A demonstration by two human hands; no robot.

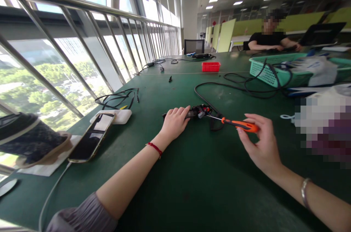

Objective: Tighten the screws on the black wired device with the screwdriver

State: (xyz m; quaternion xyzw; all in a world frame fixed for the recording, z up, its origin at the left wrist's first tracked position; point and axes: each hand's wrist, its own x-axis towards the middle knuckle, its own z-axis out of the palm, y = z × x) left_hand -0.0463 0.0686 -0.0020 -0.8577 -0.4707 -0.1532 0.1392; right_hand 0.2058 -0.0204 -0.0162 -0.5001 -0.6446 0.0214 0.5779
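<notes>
My left hand is wrapped over a black handheld device, pinning it to the green table. Red and metallic parts show at the device's right end, and a black cable leads off from there. My right hand grips an orange and black screwdriver by the end of its handle, between thumb and fingers. The screwdriver's thin shaft points left, with its tip at the device's right end. Whether the tip sits in a screw is too small to tell.
A phone leans on a white box at left, near coiled black cable. Farther back are a red tray and a green basket with cables and bags. A person sits across the table. Metal railing runs along the left.
</notes>
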